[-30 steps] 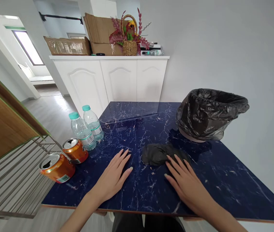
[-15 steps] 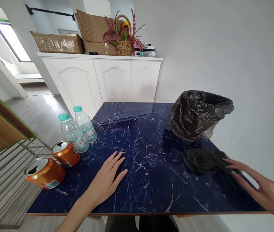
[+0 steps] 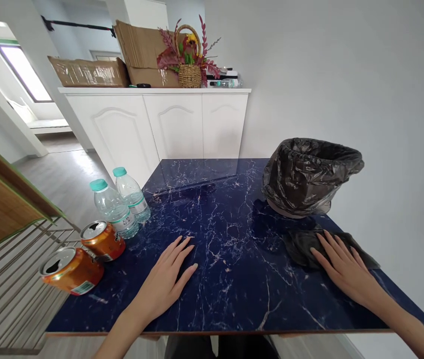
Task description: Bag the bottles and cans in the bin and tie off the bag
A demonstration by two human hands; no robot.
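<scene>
Hands [image 3: 166, 279] flat, unclenched, the right [image 3: 346, 271] on a dark cloth [image 3: 299, 248], long axis roughly left-to-right

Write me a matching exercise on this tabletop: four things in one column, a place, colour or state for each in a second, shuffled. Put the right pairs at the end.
Things
1. Dark cloth
2. Left hand
3. Drink cans
4. Plastic bottles

Places, colours, states
A. Turquoise caps on
B. Palm down on the bare blue tabletop
C. Orange, opened at the top
D. Under the right hand

Pairs: 1-D, 2-B, 3-C, 4-A
</scene>
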